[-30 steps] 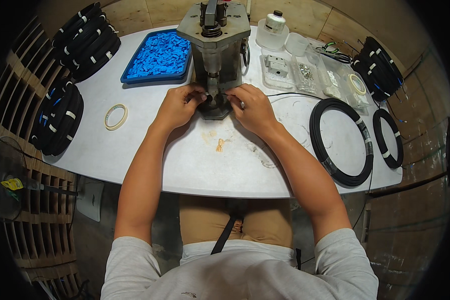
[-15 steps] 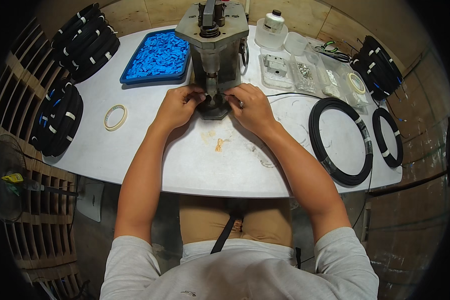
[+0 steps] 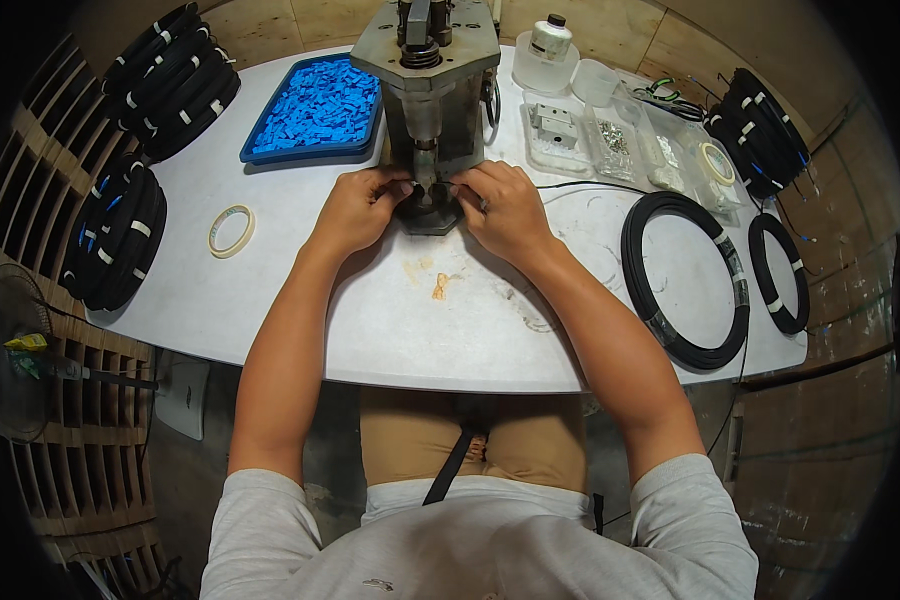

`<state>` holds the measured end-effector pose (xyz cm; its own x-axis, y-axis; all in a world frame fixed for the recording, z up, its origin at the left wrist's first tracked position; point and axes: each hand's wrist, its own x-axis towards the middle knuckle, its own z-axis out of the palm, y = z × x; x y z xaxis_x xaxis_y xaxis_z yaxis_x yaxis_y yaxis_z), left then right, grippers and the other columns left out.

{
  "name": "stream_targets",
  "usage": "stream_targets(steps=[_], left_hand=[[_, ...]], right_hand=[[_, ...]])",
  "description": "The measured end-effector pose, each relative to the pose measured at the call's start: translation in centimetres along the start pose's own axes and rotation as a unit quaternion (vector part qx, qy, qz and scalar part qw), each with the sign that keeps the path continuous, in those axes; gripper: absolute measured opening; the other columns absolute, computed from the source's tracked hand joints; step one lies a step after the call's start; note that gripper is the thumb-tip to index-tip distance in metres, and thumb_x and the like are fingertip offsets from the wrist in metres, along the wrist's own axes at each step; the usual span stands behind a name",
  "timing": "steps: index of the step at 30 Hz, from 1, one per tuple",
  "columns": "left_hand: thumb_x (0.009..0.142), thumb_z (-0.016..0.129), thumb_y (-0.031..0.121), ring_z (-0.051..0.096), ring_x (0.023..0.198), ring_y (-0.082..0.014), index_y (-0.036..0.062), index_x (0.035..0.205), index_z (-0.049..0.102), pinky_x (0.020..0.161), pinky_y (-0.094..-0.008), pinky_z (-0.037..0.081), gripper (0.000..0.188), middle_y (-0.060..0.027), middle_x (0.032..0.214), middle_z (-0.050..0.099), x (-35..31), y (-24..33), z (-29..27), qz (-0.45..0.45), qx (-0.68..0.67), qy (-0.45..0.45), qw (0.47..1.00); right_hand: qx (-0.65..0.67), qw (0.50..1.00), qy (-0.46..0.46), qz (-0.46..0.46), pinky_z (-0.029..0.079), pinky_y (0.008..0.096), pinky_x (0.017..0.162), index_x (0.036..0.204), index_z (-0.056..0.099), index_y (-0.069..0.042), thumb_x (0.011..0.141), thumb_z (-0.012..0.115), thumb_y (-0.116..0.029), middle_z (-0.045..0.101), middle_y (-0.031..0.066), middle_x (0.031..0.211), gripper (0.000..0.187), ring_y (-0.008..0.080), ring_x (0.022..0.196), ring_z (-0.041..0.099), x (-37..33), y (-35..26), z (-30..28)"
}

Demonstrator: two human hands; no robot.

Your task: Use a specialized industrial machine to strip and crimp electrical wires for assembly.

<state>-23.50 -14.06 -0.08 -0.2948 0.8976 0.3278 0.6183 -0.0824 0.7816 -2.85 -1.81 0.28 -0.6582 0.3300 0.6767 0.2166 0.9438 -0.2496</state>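
A grey metal bench press (image 3: 425, 110) stands in front of me, its ram reaching down to a small die at the base. My left hand (image 3: 362, 210) is at the left side of the die, thumb and forefinger pinched together; whatever lies between them is too small to make out. On the die's other side, my right hand (image 3: 502, 205) is closed with its fingertips on a thin black cable (image 3: 595, 184). That cable runs off to the right, towards a large black cable coil (image 3: 634, 300) lying on the table. The spot between my fingertips is dark and partly hidden.
Left of the press is a blue tray (image 3: 310, 158) of small blue pieces. A tape roll (image 3: 213, 240) lies nearer me. Stacked cable coils (image 3: 175, 90) stand at the far left, others (image 3: 755, 130) at the right. Clear plastic boxes (image 3: 558, 160) and a white bottle (image 3: 550, 38) sit behind right.
The view has shifted very slightly. Both hands stay at the die in nearly the same pinch, with only small finger movement.
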Motion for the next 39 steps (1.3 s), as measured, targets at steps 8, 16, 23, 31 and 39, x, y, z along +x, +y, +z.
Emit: stream_targets(steps=[8, 16, 23, 31, 39], left_hand=[[0.098, 0.069, 0.011, 0.077, 0.089, -0.0287, -0.0002, 0.117, 0.077, 0.086, -0.0359, 0.058, 0.024, -0.0198, 0.101, 0.079, -0.01, -0.04, -0.14, 0.005, 0.004, 0.004, 1.000], [0.097, 0.069, 0.007, 0.077, 0.087, -0.0236, -0.0016, 0.114, 0.076, 0.085, -0.0347, 0.059, 0.020, -0.0164, 0.097, 0.080, 0.04, -0.40, -0.15, 0.023, -0.001, 0.013, 1.000], [0.097, 0.071, 0.007, 0.077, 0.086, -0.0231, -0.0012, 0.113, 0.076, 0.084, -0.0344, 0.059, 0.019, -0.0158, 0.096, 0.080, 0.09, -0.60, -0.14, 0.033, -0.002, 0.017, 0.999], [0.098, 0.071, 0.010, 0.076, 0.088, -0.0233, -0.0024, 0.115, 0.076, 0.086, -0.0343, 0.059, 0.021, -0.0163, 0.100, 0.080, 0.04, -0.48, -0.17, 0.012, -0.011, 0.009, 1.000], [0.098, 0.071, 0.010, 0.076, 0.088, -0.0225, -0.0026, 0.115, 0.076, 0.086, -0.0340, 0.059, 0.022, -0.0158, 0.100, 0.080, -0.03, -0.33, -0.10, -0.003, -0.024, 0.003, 1.000]], right_hand=[[0.010, 1.000, 0.025, -0.010, 0.051, 0.0432, 0.078, 0.093, 0.075, -0.008, 0.086, 0.075, -0.009, 0.070, 0.0079, 0.087, 0.006, 0.0307, 0.084, 0.068, 0.09, -0.05, 0.40], [0.016, 0.999, 0.033, -0.015, 0.051, 0.0430, 0.078, 0.093, 0.074, -0.008, 0.087, 0.075, -0.008, 0.070, 0.0083, 0.089, 0.007, 0.0306, 0.086, 0.068, 0.04, 0.08, 0.52], [0.011, 0.999, 0.031, -0.013, 0.051, 0.0426, 0.078, 0.094, 0.073, -0.008, 0.087, 0.075, -0.009, 0.070, 0.0079, 0.089, 0.007, 0.0303, 0.085, 0.068, 0.04, 0.12, 0.46], [0.014, 0.999, 0.026, -0.019, 0.051, 0.0425, 0.077, 0.095, 0.073, -0.008, 0.086, 0.075, -0.007, 0.070, 0.0083, 0.089, 0.009, 0.0305, 0.086, 0.068, 0.15, 0.03, 0.32], [0.014, 1.000, 0.011, -0.011, 0.051, 0.0419, 0.081, 0.100, 0.072, -0.007, 0.086, 0.074, -0.005, 0.071, 0.0100, 0.094, 0.014, 0.0330, 0.085, 0.068, 0.04, -0.11, 0.08]])
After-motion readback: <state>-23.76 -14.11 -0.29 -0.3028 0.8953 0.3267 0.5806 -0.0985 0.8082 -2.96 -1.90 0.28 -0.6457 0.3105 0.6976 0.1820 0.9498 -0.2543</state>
